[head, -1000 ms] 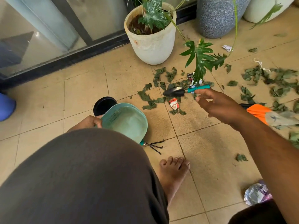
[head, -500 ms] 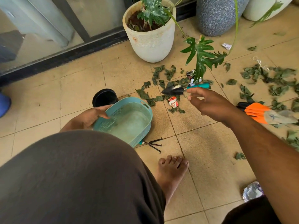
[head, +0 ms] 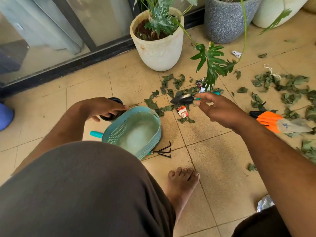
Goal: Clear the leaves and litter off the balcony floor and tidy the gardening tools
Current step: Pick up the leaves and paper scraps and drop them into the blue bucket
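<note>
A teal plastic basket [head: 150, 115] sits upright on the tiles in front of my knee, with nothing in it. It rests on a small hand rake [head: 163, 151] whose teal handle sticks out on the left. My left hand [head: 100, 108] hovers just left of the basket, fingers loosely spread over a small black pot [head: 111, 117]. My right hand [head: 220, 110] reaches over the teal handle of a black trowel [head: 183, 99], fingers spread and not closed round it. Dry green leaves [head: 171, 82] and red-white litter [head: 182, 111] lie around the trowel.
A white planter [head: 159, 48] stands behind the leaves, one large leaf drooping over the trowel. Grey pot [head: 224, 21] at back right. Orange gloves [head: 270, 119], more leaves [head: 289, 86], white paper [head: 236, 53] and a foil wrapper [head: 264, 202] lie right. Glass door along the left.
The basket, tilted in my left hand before, now lies flat on the floor; that hand has let go and moved over the black pot. My right hand has edged closer to the trowel.
</note>
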`<action>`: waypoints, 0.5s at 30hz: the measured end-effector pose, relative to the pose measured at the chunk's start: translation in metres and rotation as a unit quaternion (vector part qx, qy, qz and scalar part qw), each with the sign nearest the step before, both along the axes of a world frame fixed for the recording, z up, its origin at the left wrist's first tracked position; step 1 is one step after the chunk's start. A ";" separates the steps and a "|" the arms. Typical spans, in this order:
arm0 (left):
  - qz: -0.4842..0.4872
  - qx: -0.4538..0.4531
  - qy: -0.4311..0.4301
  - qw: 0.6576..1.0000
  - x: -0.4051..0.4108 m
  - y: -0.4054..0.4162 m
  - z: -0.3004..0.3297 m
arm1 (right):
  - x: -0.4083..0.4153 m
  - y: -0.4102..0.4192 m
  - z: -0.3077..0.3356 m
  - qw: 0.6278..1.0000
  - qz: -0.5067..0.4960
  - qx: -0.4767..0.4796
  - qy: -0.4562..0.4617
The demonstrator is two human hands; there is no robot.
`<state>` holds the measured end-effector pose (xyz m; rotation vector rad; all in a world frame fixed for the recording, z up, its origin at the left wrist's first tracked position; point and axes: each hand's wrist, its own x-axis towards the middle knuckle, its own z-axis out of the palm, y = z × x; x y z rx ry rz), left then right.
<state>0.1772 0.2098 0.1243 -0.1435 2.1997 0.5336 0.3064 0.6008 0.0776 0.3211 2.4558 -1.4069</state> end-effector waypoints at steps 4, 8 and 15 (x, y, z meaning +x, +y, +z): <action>-0.042 0.038 0.062 0.996 -0.015 0.046 0.038 | 0.005 0.007 0.010 1.000 -0.018 -0.010 0.016; -0.108 0.147 0.058 0.982 -0.018 0.106 0.055 | 0.014 0.024 0.019 0.997 -0.069 -0.031 -0.001; -0.168 0.099 -0.058 0.979 0.031 0.194 0.066 | 0.049 0.077 0.034 0.979 -0.190 -0.062 -0.044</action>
